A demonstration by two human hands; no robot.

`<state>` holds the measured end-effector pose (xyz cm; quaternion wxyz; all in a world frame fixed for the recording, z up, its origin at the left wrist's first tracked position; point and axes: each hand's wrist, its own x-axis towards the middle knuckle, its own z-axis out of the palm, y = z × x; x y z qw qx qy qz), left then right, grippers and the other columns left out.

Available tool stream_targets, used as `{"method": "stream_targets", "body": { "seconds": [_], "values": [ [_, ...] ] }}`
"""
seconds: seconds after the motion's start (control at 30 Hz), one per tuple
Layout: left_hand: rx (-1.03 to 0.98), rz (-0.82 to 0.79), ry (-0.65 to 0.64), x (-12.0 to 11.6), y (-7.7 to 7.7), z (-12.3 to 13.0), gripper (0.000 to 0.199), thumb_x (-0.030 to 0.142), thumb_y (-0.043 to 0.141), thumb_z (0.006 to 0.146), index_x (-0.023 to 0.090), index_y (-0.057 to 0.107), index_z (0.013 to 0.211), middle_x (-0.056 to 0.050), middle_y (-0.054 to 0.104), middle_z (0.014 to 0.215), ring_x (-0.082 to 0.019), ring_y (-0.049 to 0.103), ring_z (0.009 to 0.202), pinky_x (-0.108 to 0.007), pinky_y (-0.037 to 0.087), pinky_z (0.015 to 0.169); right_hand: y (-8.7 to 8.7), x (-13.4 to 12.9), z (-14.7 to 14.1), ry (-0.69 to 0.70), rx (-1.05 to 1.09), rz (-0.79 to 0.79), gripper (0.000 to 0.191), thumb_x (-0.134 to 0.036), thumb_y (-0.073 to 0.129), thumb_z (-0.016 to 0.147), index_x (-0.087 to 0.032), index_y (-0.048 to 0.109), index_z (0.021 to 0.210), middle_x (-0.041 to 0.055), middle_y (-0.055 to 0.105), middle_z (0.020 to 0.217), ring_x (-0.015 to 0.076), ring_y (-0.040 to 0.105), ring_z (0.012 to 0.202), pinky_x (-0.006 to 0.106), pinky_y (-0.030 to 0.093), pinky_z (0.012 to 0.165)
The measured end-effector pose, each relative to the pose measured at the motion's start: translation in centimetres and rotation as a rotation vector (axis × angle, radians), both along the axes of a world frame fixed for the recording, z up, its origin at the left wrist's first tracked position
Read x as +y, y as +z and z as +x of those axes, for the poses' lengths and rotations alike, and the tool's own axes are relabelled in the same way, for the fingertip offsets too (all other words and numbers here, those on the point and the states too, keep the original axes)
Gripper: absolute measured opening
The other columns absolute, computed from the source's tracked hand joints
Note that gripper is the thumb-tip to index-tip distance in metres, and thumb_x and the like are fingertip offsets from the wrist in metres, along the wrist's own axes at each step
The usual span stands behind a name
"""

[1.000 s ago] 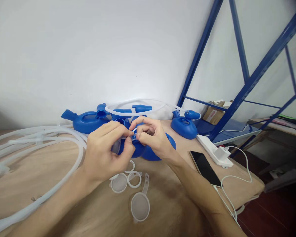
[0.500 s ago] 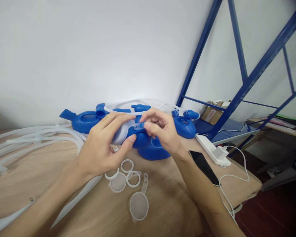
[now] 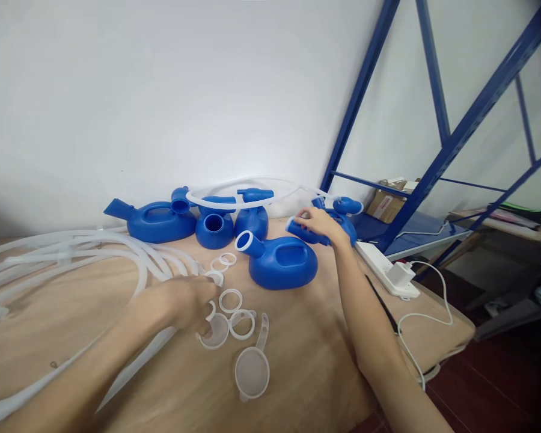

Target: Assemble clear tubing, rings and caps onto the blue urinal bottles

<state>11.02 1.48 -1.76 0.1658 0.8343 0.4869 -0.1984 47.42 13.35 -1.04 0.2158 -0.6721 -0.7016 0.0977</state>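
My right hand grips a blue spout piece with a pale end, in front of a blue bottle at the right. My left hand is low over the table, its fingers bent down at a round translucent cap; whether they hold anything is hidden. Near it lie white rings and a strapped cap. A blue bottle with a handle stands between my hands, a white ring around its mouth.
More blue bottles stand along the wall. Clear tubes lie at the left of the table. At the right are a white power strip with a cable, a mostly hidden phone, and a blue metal frame.
My hands have moved apart: the right went to the right with the blue piece, the left came down to the caps and rings. The middle bottle is now in full view.
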Motion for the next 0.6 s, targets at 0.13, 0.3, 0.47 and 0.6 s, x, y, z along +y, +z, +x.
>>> {"method": "stream_targets", "body": {
  "seconds": [0.13,0.3,0.47,0.6],
  "values": [
    [0.111,-0.042,-0.038,0.4,-1.3,2.6,0.069,0.031,0.081,0.062,0.02,0.07,0.13,-0.018,0.07,0.13,-0.042,0.069,0.116,-0.045,0.058,0.089,-2.5,1.3,0.4,0.02,-0.005,-0.221,0.025,-0.036,0.069,0.094,-0.014,0.072,0.106,0.0106,0.079,0.088,0.018,0.07,0.071,0.023,0.051,0.059],
    [0.095,-0.01,-0.034,1.4,-2.7,2.8,0.065,0.018,0.078,0.062,0.018,0.071,0.126,-0.02,0.07,0.128,-0.042,0.07,0.115,-0.044,0.057,0.087,-2.5,1.2,0.5,0.113,-0.038,-0.321,0.041,-0.043,0.063,0.097,-0.013,0.07,0.126,0.0153,0.078,0.115,0.0204,0.073,0.085,0.023,0.055,0.063],
    [0.026,-0.014,-0.032,2.6,-3.4,1.3,0.058,0.027,0.078,0.068,0.02,0.069,0.125,-0.019,0.066,0.132,-0.041,0.067,0.117,-0.045,0.055,0.089,-0.9,0.1,0.6,0.291,-0.082,-0.426,0.052,-0.049,0.058,0.098,-0.016,0.071,0.136,0.0147,0.075,0.128,0.0282,0.074,0.106,0.032,0.061,0.085],
    [-0.139,0.064,-0.067,3.4,-4.0,0.5,0.054,0.042,0.068,0.084,0.024,0.063,0.135,-0.017,0.061,0.139,-0.039,0.066,0.119,-0.047,0.054,0.093,-0.3,-0.4,0.2,0.319,-0.118,-0.44,0.062,-0.049,0.053,0.1,-0.018,0.057,0.152,0.0167,0.065,0.145,0.0318,0.07,0.12,0.038,0.059,0.099]
  ]
}}
